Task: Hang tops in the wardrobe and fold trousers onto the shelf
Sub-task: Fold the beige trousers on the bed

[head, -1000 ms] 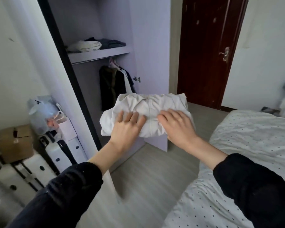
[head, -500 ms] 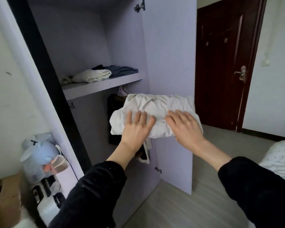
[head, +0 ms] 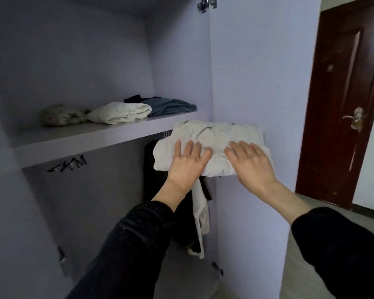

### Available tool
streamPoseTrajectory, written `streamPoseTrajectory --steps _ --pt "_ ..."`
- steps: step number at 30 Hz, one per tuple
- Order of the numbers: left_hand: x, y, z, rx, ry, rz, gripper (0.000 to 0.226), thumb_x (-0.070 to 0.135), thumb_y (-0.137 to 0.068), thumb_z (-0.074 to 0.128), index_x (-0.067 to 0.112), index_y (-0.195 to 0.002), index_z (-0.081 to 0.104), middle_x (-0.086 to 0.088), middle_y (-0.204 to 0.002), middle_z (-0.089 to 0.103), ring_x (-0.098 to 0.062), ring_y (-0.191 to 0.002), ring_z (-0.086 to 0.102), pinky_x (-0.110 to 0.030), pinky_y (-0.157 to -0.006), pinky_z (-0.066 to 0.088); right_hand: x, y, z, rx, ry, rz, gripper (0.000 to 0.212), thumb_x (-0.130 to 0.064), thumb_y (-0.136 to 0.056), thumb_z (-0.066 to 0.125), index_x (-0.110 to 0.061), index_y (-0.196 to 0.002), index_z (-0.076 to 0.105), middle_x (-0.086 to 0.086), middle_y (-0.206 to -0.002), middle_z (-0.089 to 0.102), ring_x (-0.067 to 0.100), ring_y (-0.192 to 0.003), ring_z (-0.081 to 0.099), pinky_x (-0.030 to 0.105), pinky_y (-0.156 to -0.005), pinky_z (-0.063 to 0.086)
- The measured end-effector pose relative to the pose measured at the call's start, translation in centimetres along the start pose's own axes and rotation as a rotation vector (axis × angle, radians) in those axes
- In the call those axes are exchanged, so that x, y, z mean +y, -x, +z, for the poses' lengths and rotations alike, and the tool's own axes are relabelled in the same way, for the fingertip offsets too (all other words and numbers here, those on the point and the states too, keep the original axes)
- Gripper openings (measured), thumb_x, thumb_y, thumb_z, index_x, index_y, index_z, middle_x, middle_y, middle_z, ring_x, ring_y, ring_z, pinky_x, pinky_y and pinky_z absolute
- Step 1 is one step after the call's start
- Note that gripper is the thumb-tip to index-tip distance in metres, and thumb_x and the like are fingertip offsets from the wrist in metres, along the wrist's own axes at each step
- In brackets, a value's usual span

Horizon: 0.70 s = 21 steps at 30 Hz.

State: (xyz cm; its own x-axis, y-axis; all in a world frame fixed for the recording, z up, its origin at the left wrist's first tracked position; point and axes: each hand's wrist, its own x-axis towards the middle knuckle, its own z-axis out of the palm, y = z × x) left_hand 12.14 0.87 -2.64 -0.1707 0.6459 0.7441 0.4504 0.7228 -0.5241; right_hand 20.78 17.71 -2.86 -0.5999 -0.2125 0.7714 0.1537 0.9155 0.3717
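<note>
Since 0.5 s ago the shelf point(head: 91, 139) is sitting larger and nearer in the frame, now spanning left to centre, and the folded trousers point(head: 214, 147) are sitting just right of its front edge, about level with it. Bed and floor clutter, in view 1 s ago, are no longer showing.

Left hand point(head: 187, 162) is lying on top of the bundle at centre, fingers nearly straight and spread; thumb is hidden underneath, so the hold looks like a clamp from above and below. Right hand point(head: 249, 164) is doing the same beside it.

3 folded items are already lying on the shelf: a grey wad point(head: 61, 115), a cream dotted piece point(head: 121, 112), a blue-grey piece point(head: 171, 105). Dark tops point(head: 158, 190) are hanging below.

Judgement: carry is nearly done; bare shelf in front of the stack is looking like the landing spot.
</note>
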Motion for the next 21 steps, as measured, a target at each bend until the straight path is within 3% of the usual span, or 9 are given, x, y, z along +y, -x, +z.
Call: streamPoseTrajectory --steps 8,11,15,17,19,21 --pt "-9.8 -7.3 6.9 -0.001 -0.25 -0.109 0.035 0.004 -0.073 0.041 0.015 -0.106 0.046 -0.009 -0.098 0.066 -0.029 -0.094 0.064 -0.05 -0.092 0.046 1.5 -15.4 9.0 0.181 -0.177 -0.156 0.047 0.001 -0.061 0.045 -0.002 -0.106 0.058 0.02 -0.113 0.064 0.039 -0.098 0.064 0.048 -0.082 0.054" --pt "-14.4 -8.6 7.5 -0.008 -0.384 -0.164 0.034 0.002 -0.073 0.042 0.015 -0.103 0.048 -0.009 -0.093 0.065 -0.029 -0.089 0.064 -0.049 -0.089 0.047 0.2 -21.7 10.9 0.289 -0.244 -0.237 0.046 0.0 -0.062 0.043 -0.002 -0.104 0.061 0.02 -0.111 0.065 0.038 -0.097 0.064 0.046 -0.081 0.054" --pt "-21.8 -7.5 6.9 -0.098 -0.556 -0.26 0.037 0.005 -0.07 0.04 0.015 -0.104 0.051 -0.009 -0.092 0.064 -0.029 -0.088 0.063 -0.049 -0.087 0.047 -5.5 -30.2 12.4 0.431 -0.348 -0.328 0.043 -0.002 -0.071 0.03 -0.004 -0.1 0.062 0.016 -0.106 0.066 0.034 -0.091 0.065 0.042 -0.076 0.055" --pt "-25.5 -6.3 5.9 -0.125 -0.608 -0.313 0.038 0.01 -0.067 0.038 0.015 -0.103 0.048 -0.009 -0.089 0.063 -0.029 -0.085 0.063 -0.047 -0.083 0.049 -9.2 -34.1 12.6 0.533 -0.374 -0.341 0.038 -0.001 -0.074 0.032 -0.006 -0.096 0.063 0.013 -0.099 0.068 0.031 -0.082 0.066 0.039 -0.069 0.055" --pt "-29.3 -5.0 5.5 -0.179 -0.675 -0.375 0.038 0.015 -0.066 0.05 0.016 -0.104 0.044 -0.01 -0.091 0.063 -0.029 -0.088 0.062 -0.047 -0.081 0.049 -13.1 -38.1 12.1 0.662 -0.439 -0.349 0.034 0.001 -0.074 0.034 -0.007 -0.093 0.061 0.012 -0.092 0.068 0.03 -0.074 0.064 0.037 -0.064 0.054" --pt "-32.2 -4.0 5.5 -0.151 -0.679 -0.444 0.033 0.016 -0.073 0.048 0.016 -0.106 0.044 -0.013 -0.096 0.063 -0.031 -0.094 0.062 -0.051 -0.084 0.047 -16.3 -41.4 11.7 0.779 -0.479 -0.351 0.026 0.002 -0.074 0.037 -0.008 -0.091 0.053 0.011 -0.086 0.066 0.028 -0.07 0.062 0.035 -0.062 0.052"
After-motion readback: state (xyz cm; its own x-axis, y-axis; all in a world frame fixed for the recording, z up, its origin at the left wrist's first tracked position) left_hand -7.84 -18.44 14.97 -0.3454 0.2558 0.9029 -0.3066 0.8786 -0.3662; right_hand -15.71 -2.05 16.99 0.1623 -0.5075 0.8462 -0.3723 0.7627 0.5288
